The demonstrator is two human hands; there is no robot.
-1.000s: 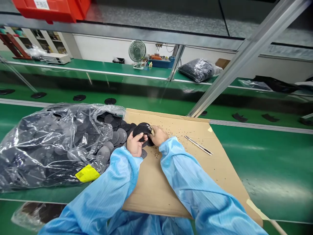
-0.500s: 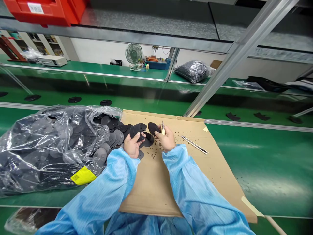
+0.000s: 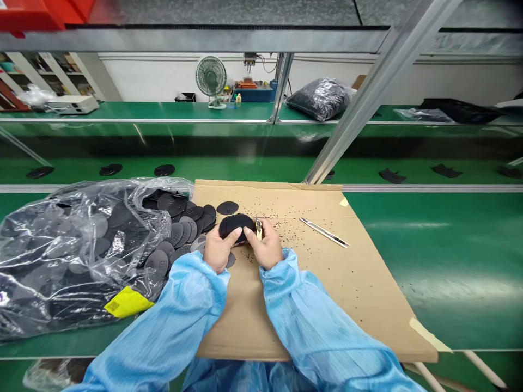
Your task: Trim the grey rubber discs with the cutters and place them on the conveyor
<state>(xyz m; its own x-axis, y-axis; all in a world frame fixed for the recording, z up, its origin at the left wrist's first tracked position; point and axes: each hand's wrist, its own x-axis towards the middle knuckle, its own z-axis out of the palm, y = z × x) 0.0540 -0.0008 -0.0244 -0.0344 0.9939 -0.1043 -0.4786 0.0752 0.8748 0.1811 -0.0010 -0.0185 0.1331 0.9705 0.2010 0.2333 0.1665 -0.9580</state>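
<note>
Together, my left hand [image 3: 218, 248] and my right hand [image 3: 267, 245] grip a small stack of round black plastic discs [image 3: 236, 222] above the cardboard, both thumbs pressing on its near face. Tucked in my right hand is a small cream-handled tool [image 3: 259, 227] with a metal tip, pointing away from me; its exact kind is unclear. Just beyond the stack lies a single black disc [image 3: 227, 208]. To the left, loose discs [image 3: 176, 234] spill from a clear plastic bag [image 3: 77, 256] full of them. My fingers behind the stack are hidden.
A slim utility knife [image 3: 324, 232] lies on the cardboard sheet [image 3: 318, 305], among scattered black bits. A slanted metal post [image 3: 368, 103] rises behind the cardboard. Several black parts [image 3: 164, 170] sit along the green strip beyond. A fan [image 3: 211, 76] stands on the far bench.
My hands have come together, joining the discs each held apart into one stack. One disc now lies alone beyond them. The camera view has shifted slightly.
</note>
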